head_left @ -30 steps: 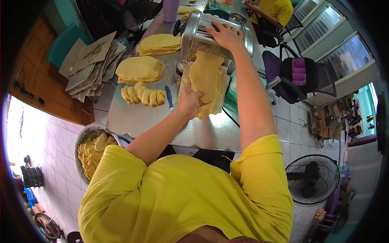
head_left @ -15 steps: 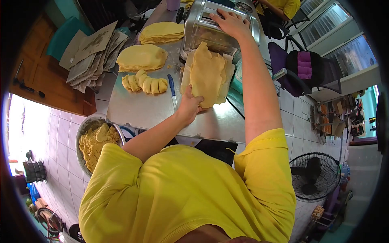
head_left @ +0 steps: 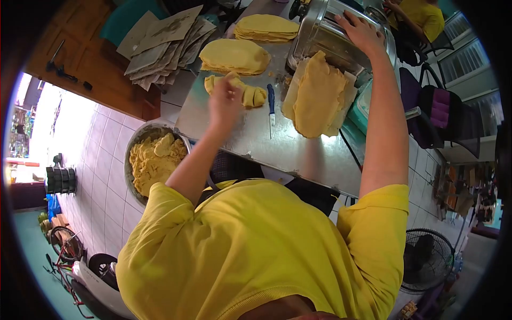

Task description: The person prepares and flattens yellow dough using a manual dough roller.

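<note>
My left hand (head_left: 226, 102), slightly blurred, is over the row of cut dough pieces (head_left: 252, 96), its fingers loosely apart and nothing visible in them. Part of that row is hidden behind it. My right hand (head_left: 362, 33) lies with spread fingers on top of the metal dough sheeter (head_left: 328, 40). In front of the machine, a stack of thin rolled dough sheets (head_left: 319, 98) rests on a pale board. A knife with a blue handle (head_left: 271, 98) lies between the dough pieces and this stack.
Two more stacks of dough sheets (head_left: 234, 56) sit on the metal table (head_left: 250, 141). A bowl of dough (head_left: 157, 162) stands at the table's left corner. Stacked sheets of cardboard (head_left: 165, 45) are at the back left. Beyond the table are a person (head_left: 424, 18) and a chair (head_left: 441, 106).
My left hand has let go of the dough sheets at the machine and moved left to the cut dough pieces. My right hand stays on the machine. The view has shifted.
</note>
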The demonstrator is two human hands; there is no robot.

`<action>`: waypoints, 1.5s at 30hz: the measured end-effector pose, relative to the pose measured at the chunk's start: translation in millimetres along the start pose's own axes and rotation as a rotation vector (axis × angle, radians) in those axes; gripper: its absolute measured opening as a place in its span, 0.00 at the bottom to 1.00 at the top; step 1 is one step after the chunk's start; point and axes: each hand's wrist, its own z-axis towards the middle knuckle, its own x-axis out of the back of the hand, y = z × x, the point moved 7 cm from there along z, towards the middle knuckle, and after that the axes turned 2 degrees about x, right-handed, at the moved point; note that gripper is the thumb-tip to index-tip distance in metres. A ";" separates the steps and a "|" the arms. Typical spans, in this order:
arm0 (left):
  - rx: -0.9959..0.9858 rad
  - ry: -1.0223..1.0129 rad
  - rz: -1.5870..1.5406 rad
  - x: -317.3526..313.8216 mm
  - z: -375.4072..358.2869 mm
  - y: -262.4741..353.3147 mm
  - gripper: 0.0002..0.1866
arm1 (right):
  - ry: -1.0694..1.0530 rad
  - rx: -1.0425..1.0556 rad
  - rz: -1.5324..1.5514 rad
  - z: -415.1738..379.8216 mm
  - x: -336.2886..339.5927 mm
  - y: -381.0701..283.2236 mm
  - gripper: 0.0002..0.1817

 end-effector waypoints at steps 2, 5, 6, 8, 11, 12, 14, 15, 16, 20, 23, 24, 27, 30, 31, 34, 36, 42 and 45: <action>0.040 0.099 0.212 37.1 25.8 -7.1 0.14 | 0.009 -0.004 -0.001 0.6 -1.5 1.2 0.39; 0.063 0.001 0.388 56.2 49.8 -54.8 0.17 | 0.010 0.011 -0.016 0.1 -3.4 0.8 0.39; 0.084 -0.112 0.462 49.6 53.5 -70.1 0.20 | 0.000 0.026 -0.035 0.0 -3.9 0.8 0.38; 0.122 -0.179 0.421 49.5 49.4 -56.9 0.20 | 0.024 0.023 -0.040 -1.5 -2.5 0.2 0.38; 0.296 -0.275 0.377 51.0 43.1 -74.2 0.19 | 0.017 0.015 -0.027 -2.9 -4.0 1.4 0.38; 0.252 -0.262 0.377 53.8 44.0 -92.6 0.16 | 0.002 0.007 -0.006 -0.6 -4.6 1.9 0.38; 0.205 -0.250 0.383 57.0 42.1 -95.3 0.15 | 0.006 0.005 -0.012 0.8 -4.5 1.9 0.39; 0.221 -0.222 0.130 58.9 35.0 -97.9 0.13 | 0.007 0.005 -0.021 0.4 -5.0 2.4 0.39; 0.237 -0.192 -0.123 60.4 29.5 -96.5 0.14 | 0.004 0.003 -0.019 -0.4 -5.4 2.6 0.39; 0.159 -0.146 -0.182 60.8 25.0 -93.2 0.18 | 0.023 0.004 0.013 -0.8 -3.9 -0.2 0.40; 0.151 -0.089 -0.202 65.4 24.6 -87.3 0.22 | 0.038 0.020 0.028 -12.9 6.6 -9.9 0.39; 0.215 -0.066 -0.331 69.6 27.1 -89.7 0.22 | 0.059 0.039 0.057 -18.9 15.4 -17.8 0.38; 0.329 -0.109 -0.657 63.3 38.2 -41.2 0.22 | 0.013 0.014 0.051 -18.9 18.9 -20.1 0.37; 0.421 -0.243 -0.858 32.5 49.6 14.3 0.21 | 0.044 -0.004 0.086 -24.6 29.0 -24.1 0.36; 0.311 -0.291 -0.805 18.9 54.4 47.9 0.20 | 0.067 -0.013 0.137 -28.8 31.9 -24.0 0.34; -0.090 -0.333 -0.484 -19.8 80.9 113.4 0.16 | 0.258 0.025 0.450 -27.9 37.1 -10.0 0.30; -0.378 -0.314 -0.367 -52.7 90.9 172.3 0.16 | 0.426 0.047 0.543 -32.5 46.1 -4.6 0.25; -0.829 -0.390 0.040 -163.1 116.9 254.8 0.23 | 0.441 -0.032 1.108 -31.0 46.3 14.6 0.17; -0.739 -0.566 0.336 -212.2 130.4 233.7 0.24 | 0.422 0.025 0.916 -37.6 53.9 9.1 0.15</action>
